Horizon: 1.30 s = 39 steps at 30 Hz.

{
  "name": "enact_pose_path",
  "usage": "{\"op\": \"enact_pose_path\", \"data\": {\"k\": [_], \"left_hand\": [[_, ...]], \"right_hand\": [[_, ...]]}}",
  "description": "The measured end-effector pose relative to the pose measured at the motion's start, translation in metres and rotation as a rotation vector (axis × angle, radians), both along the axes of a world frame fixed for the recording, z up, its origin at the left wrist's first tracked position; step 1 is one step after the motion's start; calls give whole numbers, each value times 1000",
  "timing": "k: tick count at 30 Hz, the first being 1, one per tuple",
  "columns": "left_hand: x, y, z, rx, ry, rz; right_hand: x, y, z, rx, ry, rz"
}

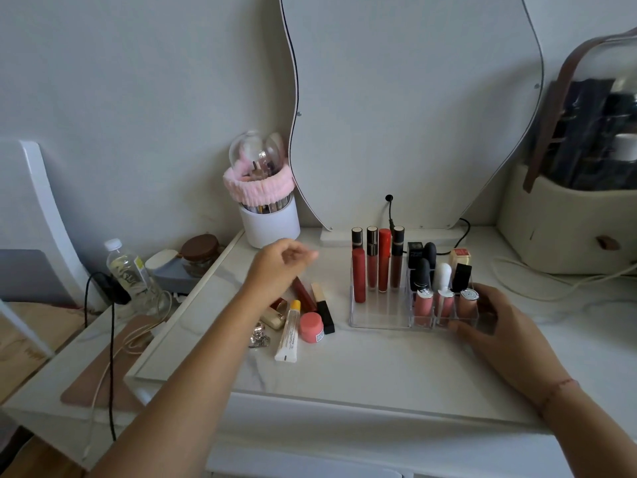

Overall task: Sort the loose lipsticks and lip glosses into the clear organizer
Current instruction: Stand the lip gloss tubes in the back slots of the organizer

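My left grip (281,262) loosely curled, empty, above loose dark-red gloss tube (304,294); right grip (496,322) spread, bracing clear acrylic organizer (379,319). Risk: careless reach scatters pile.

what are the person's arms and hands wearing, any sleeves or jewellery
Both forearms are bare, with no sleeves in view. The right hand has a thin reddish thread bracelet at its wrist. The left hand shows no rings, watch or bracelet.

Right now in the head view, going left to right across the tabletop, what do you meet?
Water bottle → brown-lidded jar → left hand → white tube → pink jar → clear organizer → right hand, resting against the organizer's right end.
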<state>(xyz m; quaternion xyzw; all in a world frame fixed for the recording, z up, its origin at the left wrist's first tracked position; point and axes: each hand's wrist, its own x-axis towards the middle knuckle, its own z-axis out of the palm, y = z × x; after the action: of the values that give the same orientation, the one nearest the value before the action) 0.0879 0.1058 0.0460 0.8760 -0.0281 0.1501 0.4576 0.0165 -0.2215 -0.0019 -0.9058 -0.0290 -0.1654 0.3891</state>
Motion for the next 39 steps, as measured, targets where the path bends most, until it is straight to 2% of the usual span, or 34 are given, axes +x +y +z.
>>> {"op": "enact_pose_path", "data": {"k": [4, 7, 17, 22, 31, 36, 39], "left_hand": [[15, 28, -10, 271, 269, 116], [21, 26, -16, 376, 361, 121], [31, 5, -15, 250, 399, 198], [40, 7, -14, 210, 307, 216], [40, 0, -16, 315, 373, 193], [43, -4, -21, 274, 324, 193], [47, -4, -21, 155, 267, 195]], "right_hand": [[-1, 1, 2, 7, -10, -4], [-2, 0, 2, 6, -17, -3], [-1, 0, 0, -4, -9, -5], [-2, 0, 0, -9, -23, 1], [-2, 0, 1, 10, -1, 9], [-2, 1, 2, 15, -6, 4], [-2, 1, 2, 12, -11, 2]]}}
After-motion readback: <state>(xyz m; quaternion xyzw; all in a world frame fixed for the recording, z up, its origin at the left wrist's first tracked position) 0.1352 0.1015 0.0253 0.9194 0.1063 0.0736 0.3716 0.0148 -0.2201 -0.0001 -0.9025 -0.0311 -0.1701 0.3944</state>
